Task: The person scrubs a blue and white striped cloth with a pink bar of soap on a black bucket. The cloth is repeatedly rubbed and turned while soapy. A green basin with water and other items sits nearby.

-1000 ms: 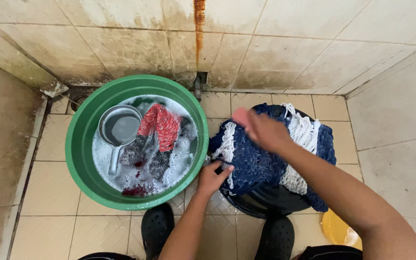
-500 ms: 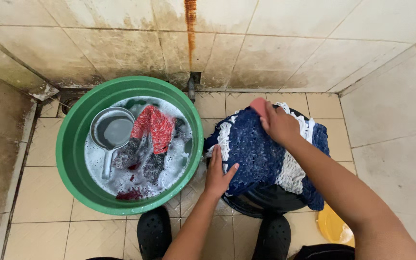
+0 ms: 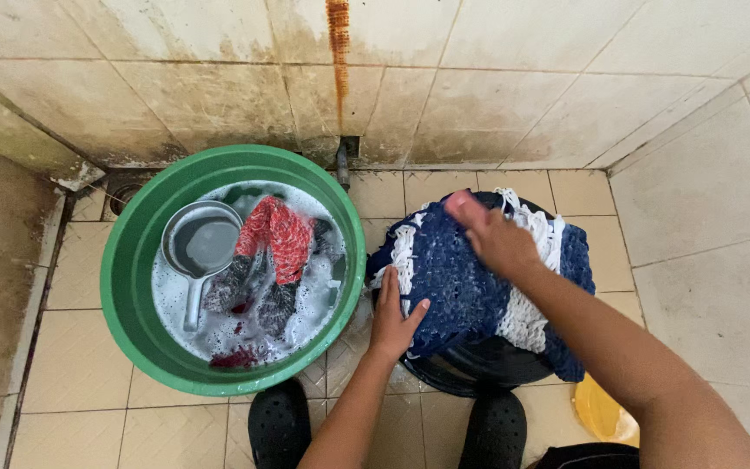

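Note:
A blue and white knitted cloth [image 3: 462, 287] lies spread over a black bucket [image 3: 479, 369] on the tiled floor. My left hand [image 3: 395, 321] presses flat on the cloth's near left edge, fingers apart. My right hand [image 3: 492, 234] lies palm down on the top of the cloth, rubbing across it. To the left stands a green basin [image 3: 136, 260] with soapy water, a red patterned garment [image 3: 275, 230], darker clothes and a grey metal scoop [image 3: 201, 247].
Stained tiled walls close the corner behind and at the right. A small pipe [image 3: 342, 161] sticks out at the wall's foot. My two black shoes [image 3: 279, 426] stand by the bucket. A yellow object [image 3: 601, 412] shows at lower right.
My right hand has slid from the cloth's left top toward its far middle. My left hand has shifted slightly along the near left edge. The view has drifted a little.

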